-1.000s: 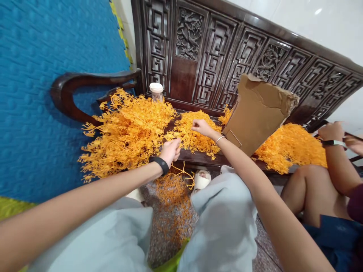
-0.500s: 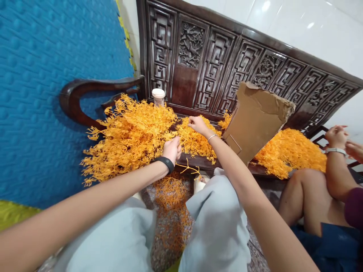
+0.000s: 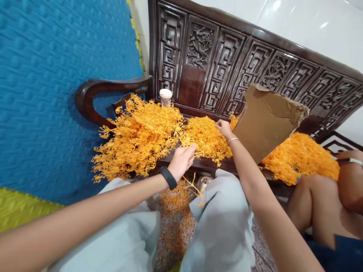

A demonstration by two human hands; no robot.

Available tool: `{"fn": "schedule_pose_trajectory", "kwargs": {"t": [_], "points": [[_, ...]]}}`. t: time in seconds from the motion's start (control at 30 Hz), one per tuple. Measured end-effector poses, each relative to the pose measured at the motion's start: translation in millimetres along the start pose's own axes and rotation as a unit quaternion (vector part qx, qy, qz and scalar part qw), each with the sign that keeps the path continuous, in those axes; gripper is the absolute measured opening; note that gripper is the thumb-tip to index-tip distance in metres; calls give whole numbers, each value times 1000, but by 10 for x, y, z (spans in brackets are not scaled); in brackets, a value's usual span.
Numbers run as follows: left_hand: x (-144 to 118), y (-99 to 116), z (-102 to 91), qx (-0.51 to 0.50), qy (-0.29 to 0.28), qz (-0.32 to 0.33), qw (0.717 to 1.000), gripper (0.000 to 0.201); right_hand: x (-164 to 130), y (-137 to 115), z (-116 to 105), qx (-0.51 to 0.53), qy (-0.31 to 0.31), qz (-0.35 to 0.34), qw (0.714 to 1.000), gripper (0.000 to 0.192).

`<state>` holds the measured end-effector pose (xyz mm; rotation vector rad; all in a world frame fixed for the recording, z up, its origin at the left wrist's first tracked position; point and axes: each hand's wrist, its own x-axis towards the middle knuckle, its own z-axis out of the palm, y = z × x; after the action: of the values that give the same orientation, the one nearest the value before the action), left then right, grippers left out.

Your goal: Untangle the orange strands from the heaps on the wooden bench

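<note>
My left hand [image 3: 182,161], with a black band at its wrist, is closed around an orange branching sprig [image 3: 195,187]. Bare stems of it hang below the palm, and frilly tips stick out past the fingers. Over the right side of the middle heap of orange pieces [image 3: 205,136], my right hand [image 3: 225,129] is pinched closed; whatever its fingertips hold is too small to make out. To the left lies a large pile of orange frilly sprigs [image 3: 138,138], close to my left hand.
A brown cardboard sheet [image 3: 265,121] leans on the dark carved bench [image 3: 193,87], right of my right hand. Beyond it lies another orange heap [image 3: 303,156]. A white-lidded container [image 3: 165,96] stands behind the left pile. A co-worker's knee [image 3: 309,192] is at right; orange scraps [image 3: 177,223] litter the floor.
My right hand has moved right across the middle heap. My left hand has turned and shifted slightly right and down, with the sprig still in it. The view has shifted a little left.
</note>
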<state>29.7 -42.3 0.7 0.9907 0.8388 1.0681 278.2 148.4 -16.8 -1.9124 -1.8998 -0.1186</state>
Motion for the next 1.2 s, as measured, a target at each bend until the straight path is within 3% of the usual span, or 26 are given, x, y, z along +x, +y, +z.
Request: {"fn": "schedule_pose_trajectory", "kwargs": {"t": [0.1,0.23,0.37,0.47,0.57,0.63,0.7,0.77,0.9,1.2], "points": [[51,24,-136,44,-61,-17,997,41,-32,169,97,48,-26,-33,998,7],[153,65,-374,154,-184,-26,970,44,-12,122,150,66,-42,-50,996,17],[184,131,-468,224,-191,25,955,49,42,-32,107,66,-46,-47,996,33],[185,152,-483,233,-183,28,955,49,-18,-267,77,134,-39,-45,989,29],[190,147,-510,253,-169,46,951,49,-232,-592,-1,311,-120,-55,941,19],[200,142,-536,261,-152,53,952,49,-438,-795,-111,397,-234,-86,883,45],[215,137,-564,256,-132,46,957,47,-647,-943,-257,419,-320,-127,840,58],[232,129,-592,239,-118,31,963,47,-822,-1027,-404,410,-352,-177,823,50],[254,117,-617,197,-106,3,975,46,-1007,-1052,-572,378,-324,-234,835,32],[329,81,-575,213,-64,5,975,35,-1063,-859,-528,339,-170,-246,892,23]]}}
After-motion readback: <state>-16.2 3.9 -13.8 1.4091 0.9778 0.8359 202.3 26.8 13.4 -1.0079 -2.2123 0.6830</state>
